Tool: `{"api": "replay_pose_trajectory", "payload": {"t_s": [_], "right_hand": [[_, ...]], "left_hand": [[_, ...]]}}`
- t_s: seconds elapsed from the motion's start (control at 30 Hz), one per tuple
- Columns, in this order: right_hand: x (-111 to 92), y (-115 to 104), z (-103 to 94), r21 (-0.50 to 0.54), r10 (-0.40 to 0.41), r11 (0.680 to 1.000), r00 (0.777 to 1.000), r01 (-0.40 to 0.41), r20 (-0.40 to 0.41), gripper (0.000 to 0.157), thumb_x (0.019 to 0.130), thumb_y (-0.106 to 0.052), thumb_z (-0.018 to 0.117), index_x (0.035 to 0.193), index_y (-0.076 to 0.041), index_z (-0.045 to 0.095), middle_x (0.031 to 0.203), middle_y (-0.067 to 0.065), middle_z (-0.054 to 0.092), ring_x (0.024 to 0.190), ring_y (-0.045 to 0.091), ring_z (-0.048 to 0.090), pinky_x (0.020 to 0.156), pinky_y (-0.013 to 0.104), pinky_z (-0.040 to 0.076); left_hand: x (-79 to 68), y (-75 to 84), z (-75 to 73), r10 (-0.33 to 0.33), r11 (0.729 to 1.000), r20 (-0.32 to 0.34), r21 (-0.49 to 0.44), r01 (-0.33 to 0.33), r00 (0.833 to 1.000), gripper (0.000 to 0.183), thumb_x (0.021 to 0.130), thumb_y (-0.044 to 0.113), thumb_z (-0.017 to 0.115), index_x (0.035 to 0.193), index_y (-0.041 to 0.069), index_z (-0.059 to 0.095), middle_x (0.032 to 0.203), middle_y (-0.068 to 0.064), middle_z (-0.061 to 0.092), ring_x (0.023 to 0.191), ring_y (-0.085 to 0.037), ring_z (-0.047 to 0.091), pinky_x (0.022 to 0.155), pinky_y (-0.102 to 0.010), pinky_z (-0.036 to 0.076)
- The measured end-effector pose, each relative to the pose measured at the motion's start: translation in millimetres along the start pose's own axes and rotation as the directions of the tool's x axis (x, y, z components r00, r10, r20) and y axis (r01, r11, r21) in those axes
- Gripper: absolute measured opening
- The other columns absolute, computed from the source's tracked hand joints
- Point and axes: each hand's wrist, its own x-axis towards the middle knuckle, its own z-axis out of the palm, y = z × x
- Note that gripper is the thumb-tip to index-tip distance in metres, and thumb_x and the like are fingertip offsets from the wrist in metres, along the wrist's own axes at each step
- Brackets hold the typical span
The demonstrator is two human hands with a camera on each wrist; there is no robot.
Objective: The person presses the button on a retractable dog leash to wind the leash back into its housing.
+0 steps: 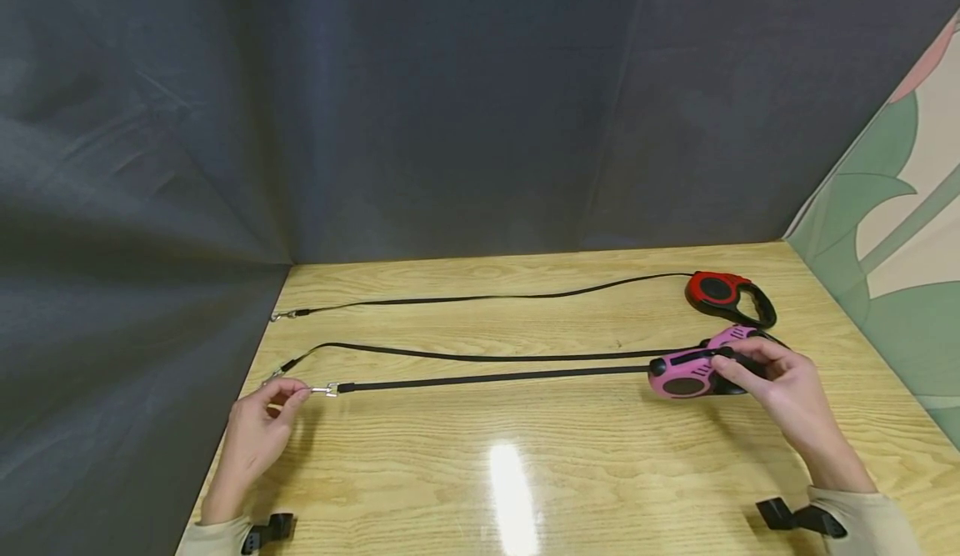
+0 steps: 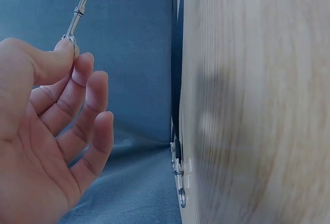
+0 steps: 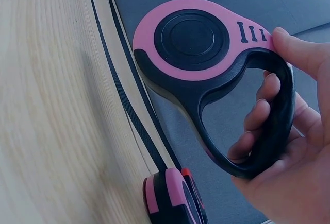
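My left hand [image 1: 255, 435] pinches the end of a silver snap hook [image 2: 77, 15] between thumb and forefinger, the other fingers loosely bent. From that hook a black strap [image 1: 487, 378] runs taut across to a pink and black retractable dog leash [image 1: 684, 383], held above the table. My right hand [image 1: 787, 389] grips this leash by its black loop handle [image 3: 281, 126], thumb near its top edge. Behind it lies a second pink retractable leash [image 3: 178, 188], partly hidden in the head view; its strap [image 1: 480, 358] ends in a hook close to my left hand.
Farther back on the wooden table [image 1: 420, 473] lies a red and black retractable leash [image 1: 716, 289], its strap stretched left to a silver hook [image 1: 283, 316]. Dark cloth [image 1: 465, 122] stands behind and at the left. A leaf-patterned panel [image 1: 900, 247] borders the right.
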Motion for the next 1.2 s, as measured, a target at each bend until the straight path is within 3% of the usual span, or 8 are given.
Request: {"api": "replay_pose_trajectory", "payload": {"t_s": [0.67,1.2], "right_hand": [[0.2,-3.0,2.9,0.013,0.022,1.000,1.000,-0.022,0.012,0.016,0.098,-0.012,0.078,0.111,-0.022,0.075,0.094,-0.025,0.066,0.084,-0.002,0.058,0.069,0.018,0.046],[-0.6,-1.6,3.4,0.019,0.000,1.000,1.000,0.000,0.004,0.015,0.098,-0.010,0.078,0.109,-0.018,0.076,0.094,-0.024,0.066,0.083,0.000,0.058,0.068,0.019,0.045]], "left_hand": [[0.7,0.9,1.5,0.011,1.000,0.015,-0.008,-0.011,1.000,0.005,0.100,0.008,0.074,0.099,0.010,0.077,0.093,-0.004,0.079,0.081,0.008,0.060,0.069,-0.020,0.050],[0.5,1.5,1.0,0.003,1.000,0.022,-0.010,-0.003,1.000,0.004,0.101,0.011,0.074,0.099,0.011,0.077,0.094,-0.003,0.079,0.082,0.008,0.061,0.069,-0.021,0.051]]}}
